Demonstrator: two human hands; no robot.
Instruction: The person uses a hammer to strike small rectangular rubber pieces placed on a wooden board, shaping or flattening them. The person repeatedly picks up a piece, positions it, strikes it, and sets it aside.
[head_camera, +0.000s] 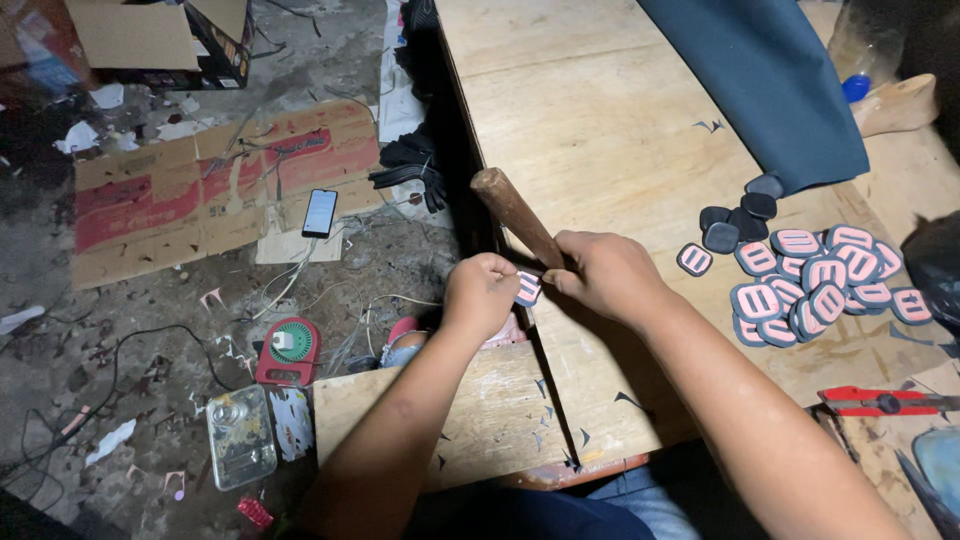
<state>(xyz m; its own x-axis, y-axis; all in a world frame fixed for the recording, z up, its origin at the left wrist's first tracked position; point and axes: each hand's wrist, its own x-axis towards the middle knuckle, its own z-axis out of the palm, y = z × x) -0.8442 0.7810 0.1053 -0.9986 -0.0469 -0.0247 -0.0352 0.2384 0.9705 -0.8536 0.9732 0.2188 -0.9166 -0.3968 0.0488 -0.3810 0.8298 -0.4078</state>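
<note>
left hand (482, 293) pinching one small pink-and-grey rubber patch (528, 288) | right hand (600, 272) gripping wooden-handled tool (518, 216) | looks like a trimmed pile of matching patches (820, 283) done on the wooden table (600, 120), a few dark blank pieces (738, 222) left

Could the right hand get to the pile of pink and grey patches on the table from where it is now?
Probably yes. The pile of patches lies on bare table just right of the right hand, nothing between. But that hand already grips a wooden handle.

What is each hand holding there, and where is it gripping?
The left hand pinches a small pink-and-grey patch by its edge. The right hand grips a wooden-handled tool at the handle's lower end; its working end is hidden.
</note>
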